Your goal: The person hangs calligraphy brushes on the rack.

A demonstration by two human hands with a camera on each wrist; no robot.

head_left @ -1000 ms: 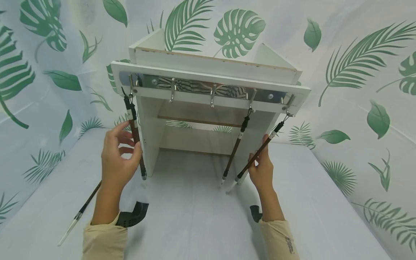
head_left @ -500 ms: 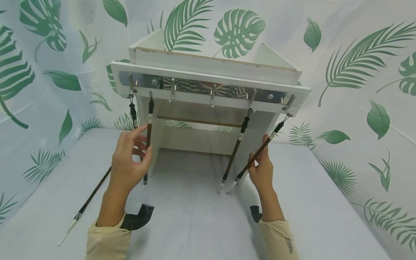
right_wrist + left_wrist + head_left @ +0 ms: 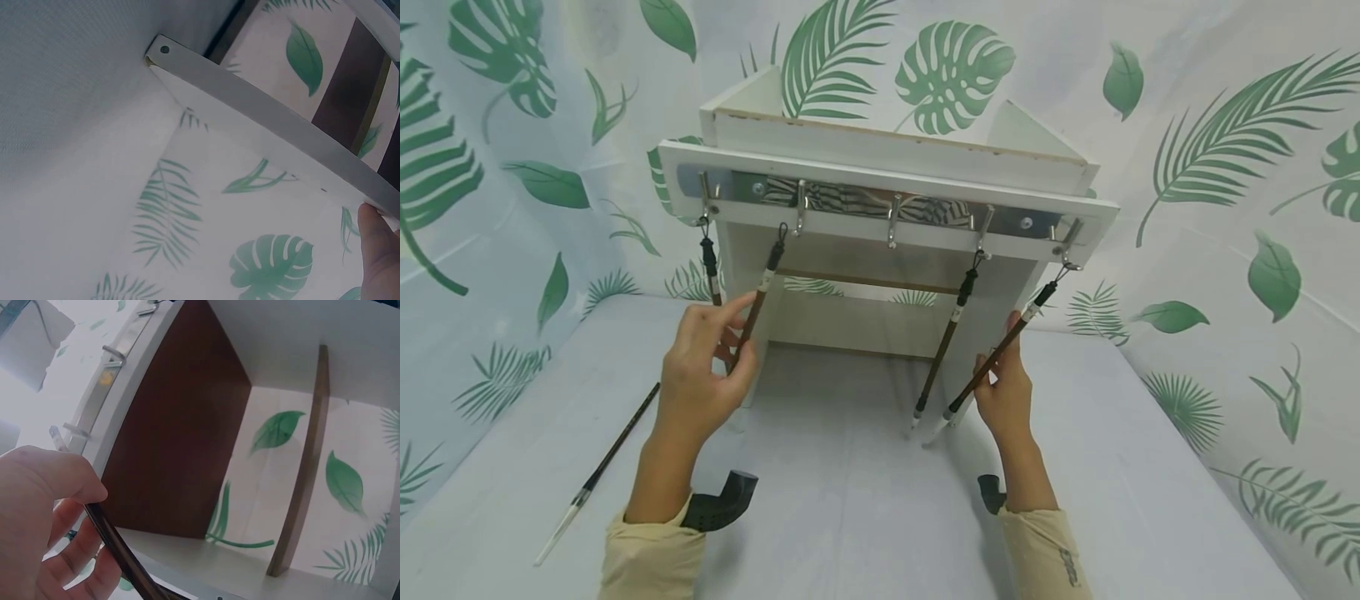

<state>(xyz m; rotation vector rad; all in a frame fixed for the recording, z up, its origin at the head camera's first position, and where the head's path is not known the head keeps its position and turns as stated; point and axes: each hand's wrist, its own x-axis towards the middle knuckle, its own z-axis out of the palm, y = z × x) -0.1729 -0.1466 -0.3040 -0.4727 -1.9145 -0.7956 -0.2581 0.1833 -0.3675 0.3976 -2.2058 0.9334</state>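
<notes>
In the head view my left hand point(image 3: 703, 367) pinches a dark brown writing brush point(image 3: 758, 304) between thumb and fingers. The brush leans to the right, its cord loop just left of and below the second hook point(image 3: 801, 208). Up close in the left wrist view, the brush handle point(image 3: 119, 553) runs below the thumb. A similar brush point(image 3: 710, 262) hangs from the leftmost hook, partly hidden by this hand. My right hand point(image 3: 1006, 392) holds the front edge of the white side panel, behind a brush point(image 3: 1000, 350) hanging from the rightmost hook. A fingertip point(image 3: 372, 219) meets the panel point(image 3: 262, 119).
The white shelf unit point(image 3: 895, 137) carries a metal rail with several hooks. One more brush point(image 3: 945, 342) hangs from the fourth hook. A loose brush point(image 3: 617, 446) with a clear cap lies on the white tabletop point(image 3: 850, 517) at left. Leaf-patterned cloth covers the walls.
My left hand has moved the brush right, from beside the leftmost hook to near the second one, and its top now tilts right. The right hand stays in place.
</notes>
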